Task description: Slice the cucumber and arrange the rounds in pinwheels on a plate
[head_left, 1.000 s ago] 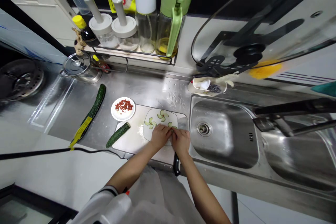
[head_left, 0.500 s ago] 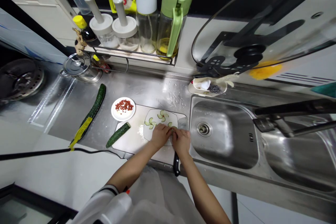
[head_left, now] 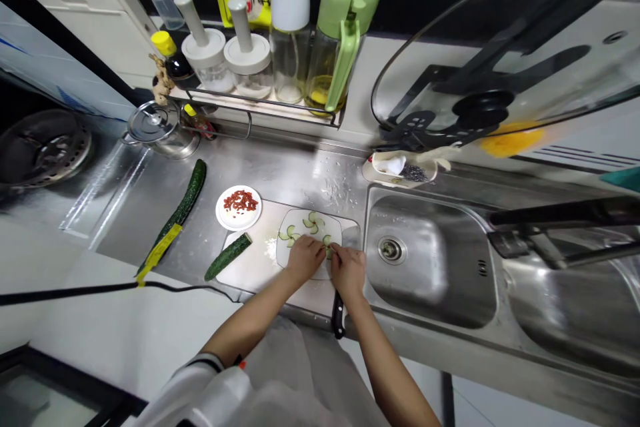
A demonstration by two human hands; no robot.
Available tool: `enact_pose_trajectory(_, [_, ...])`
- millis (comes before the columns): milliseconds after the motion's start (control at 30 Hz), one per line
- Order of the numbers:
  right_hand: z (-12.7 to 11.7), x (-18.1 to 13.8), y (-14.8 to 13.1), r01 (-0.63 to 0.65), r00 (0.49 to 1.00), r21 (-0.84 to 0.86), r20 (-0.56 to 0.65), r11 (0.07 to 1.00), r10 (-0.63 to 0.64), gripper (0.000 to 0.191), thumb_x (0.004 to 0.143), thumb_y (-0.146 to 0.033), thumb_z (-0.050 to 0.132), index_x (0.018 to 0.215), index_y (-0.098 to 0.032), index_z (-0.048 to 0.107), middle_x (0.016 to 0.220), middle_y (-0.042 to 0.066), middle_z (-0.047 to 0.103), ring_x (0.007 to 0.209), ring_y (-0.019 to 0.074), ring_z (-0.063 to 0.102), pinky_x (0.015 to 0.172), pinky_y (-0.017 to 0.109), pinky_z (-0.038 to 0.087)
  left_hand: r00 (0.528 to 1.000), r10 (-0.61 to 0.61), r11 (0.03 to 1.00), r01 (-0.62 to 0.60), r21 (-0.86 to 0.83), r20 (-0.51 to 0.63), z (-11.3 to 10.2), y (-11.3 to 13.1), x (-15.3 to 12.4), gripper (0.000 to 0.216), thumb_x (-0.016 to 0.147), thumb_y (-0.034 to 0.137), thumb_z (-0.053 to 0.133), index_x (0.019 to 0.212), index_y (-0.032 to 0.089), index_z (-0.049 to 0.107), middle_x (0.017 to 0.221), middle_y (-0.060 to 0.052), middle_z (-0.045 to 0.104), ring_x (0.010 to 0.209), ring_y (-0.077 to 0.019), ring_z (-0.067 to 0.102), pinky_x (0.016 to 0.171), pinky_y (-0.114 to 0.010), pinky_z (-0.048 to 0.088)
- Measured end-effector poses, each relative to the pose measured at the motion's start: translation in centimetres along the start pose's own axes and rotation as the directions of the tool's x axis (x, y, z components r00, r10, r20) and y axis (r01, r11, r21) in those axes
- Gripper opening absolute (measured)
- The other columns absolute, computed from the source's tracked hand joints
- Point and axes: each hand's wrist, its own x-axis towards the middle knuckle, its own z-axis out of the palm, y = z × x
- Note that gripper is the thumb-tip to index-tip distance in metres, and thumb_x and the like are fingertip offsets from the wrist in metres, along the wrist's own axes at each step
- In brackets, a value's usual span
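Both my hands meet over the right side of a square white plate (head_left: 313, 268), which lies on a white cutting board (head_left: 240, 273). My left hand (head_left: 305, 259) has its fingers curled together; what lies in them is hidden. My right hand (head_left: 349, 271) pinches at a thin cucumber slice (head_left: 327, 240) in the right-hand group. Two more groups of curved cucumber slices (head_left: 313, 221) lie at the plate's top and left. Under my right wrist a black-handled knife (head_left: 339, 317) sticks out past the counter's front edge. A cut cucumber piece (head_left: 228, 257) rests on the board's left end.
A small white plate (head_left: 239, 219) of red dried berries overlaps the board's corner. Farther left lie a long cucumber (head_left: 187, 197) and a lidded pot (head_left: 163, 130). A steel sink (head_left: 435, 273) borders the board on the right. Above hangs a rack (head_left: 295, 107) of jars and bottles.
My hands have drawn slightly apart at the fingertips, so more of the right-hand slice group shows between them. The view has shifted a little; the other things lie as before.
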Motion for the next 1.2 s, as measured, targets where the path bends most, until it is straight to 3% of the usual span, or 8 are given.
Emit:
enact_pose_trajectory(167, [-0.4, 0.0, -0.1, -0.003, 1.0, 0.019, -0.023, 1.0, 0.004, 0.03, 0.087, -0.025, 0.042, 0.104, -0.02, 0.067, 0.084, 0.006, 0.064, 0.083, 0.0185, 0.048, 0.077, 0.03, 0.03, 0.999, -0.024, 1.0, 0.024, -0.02, -0.027, -1.3, -0.3, 0.4, 0.017, 0.084, 0.023, 0.051, 0.077, 0.019, 0.067, 0.07, -0.005, 0.061, 0.077, -0.0169, 0.054, 0.074, -0.029, 0.043])
enact_pose_trajectory(333, [-0.9, 0.1, 0.1, 0.014, 0.997, 0.045, -0.071, 0.999, -0.011, 0.03, 0.086, -0.026, 0.043, 0.102, -0.02, 0.068, 0.082, 0.006, 0.064, 0.08, 0.0186, 0.048, 0.078, 0.031, 0.032, 0.977, -0.187, 0.982, 0.183, -0.043, -0.104, -5.1, -3.5, 1.0, 0.018, 0.084, 0.022, 0.05, 0.085, 0.019, 0.068, 0.082, -0.006, 0.066, 0.083, -0.0167, 0.056, 0.08, -0.029, 0.043])
enact_pose_trajectory(400, [-1.0, 0.1, 0.1, 0.017, 0.997, 0.055, -0.076, 0.998, -0.013, 0.029, 0.086, -0.025, 0.044, 0.101, -0.02, 0.068, 0.082, 0.006, 0.064, 0.079, 0.0184, 0.048, 0.079, 0.032, 0.032, 0.937, -0.318, 0.948, 0.319, -0.016, -0.146, -7.2, -5.4, 1.2, 0.019, 0.083, 0.023, 0.05, 0.087, 0.018, 0.068, 0.086, -0.006, 0.066, 0.085, -0.0178, 0.056, 0.081, -0.029, 0.043])
enact_pose_trajectory(500, [-1.0, 0.1, -0.3, 0.022, 0.998, 0.065, -0.055, 0.998, -0.018, 0.029, 0.086, -0.025, 0.044, 0.101, -0.019, 0.067, 0.083, 0.006, 0.064, 0.079, 0.0183, 0.049, 0.078, 0.032, 0.033, 0.826, -0.526, 0.84, 0.541, 0.026, -0.202, -10.1, -8.1, 1.3, 0.022, 0.082, 0.026, 0.049, 0.087, 0.019, 0.069, 0.087, -0.007, 0.067, 0.085, -0.0189, 0.057, 0.081, -0.029, 0.042])
enact_pose_trajectory(567, [-0.9, 0.1, -0.6, 0.027, 0.999, 0.067, -0.045, 0.997, -0.024, 0.028, 0.086, -0.024, 0.044, 0.101, -0.019, 0.067, 0.084, 0.006, 0.065, 0.08, 0.0185, 0.05, 0.078, 0.032, 0.033, 0.753, -0.623, 0.763, 0.645, 0.05, -0.209, -11.3, -9.5, 1.3, 0.022, 0.08, 0.028, 0.049, 0.085, 0.019, 0.069, 0.087, -0.007, 0.067, 0.085, -0.0197, 0.057, 0.08, -0.03, 0.042])
enact_pose_trajectory(633, [-0.8, 0.1, -1.1, 0.033, 0.999, 0.067, -0.044, 0.997, -0.031, 0.028, 0.086, -0.024, 0.043, 0.1, -0.019, 0.067, 0.085, 0.006, 0.065, 0.082, 0.0188, 0.05, 0.078, 0.032, 0.033, 0.711, -0.673, 0.715, 0.696, 0.067, -0.202, -11.9, -10.5, 1.4, 0.023, 0.079, 0.028, 0.049, 0.086, 0.019, 0.07, 0.086, -0.007, 0.067, 0.086, -0.0201, 0.058, 0.08, -0.03, 0.043])
enact_pose_trajectory(900, [-0.8, 0.1, -2.1, 0.105, 0.993, 0.066, -0.06, 0.992, -0.101, 0.027, 0.086, -0.022, 0.044, 0.101, -0.018, 0.066, 0.089, 0.006, 0.066, 0.084, 0.0186, 0.052, 0.081, 0.033, 0.033, 0.751, -0.642, 0.735, 0.661, 0.152, -0.155, -10.9, -12.3, 2.1, 0.029, 0.079, 0.028, 0.048, 0.097, 0.021, 0.069, 0.099, -0.008, 0.065, 0.095, -0.0221, 0.055, 0.083, -0.031, 0.042])
enact_pose_trajectory(1200, [-0.9, -0.5, -2.2, 0.083, 0.995, 0.067, -0.057, 0.994, -0.079, 0.026, 0.086, -0.023, 0.044, 0.1, -0.02, 0.066, 0.084, 0.006, 0.065, 0.083, 0.0187, 0.051, 0.079, 0.031, 0.034, 0.792, -0.602, 0.762, 0.608, 0.225, -0.101, -11.0, -13.0, 2.5, 0.028, 0.081, 0.027, 0.046, 0.091, 0.019, 0.071, 0.09, -0.009, 0.066, 0.089, -0.0199, 0.056, 0.081, -0.029, 0.041])
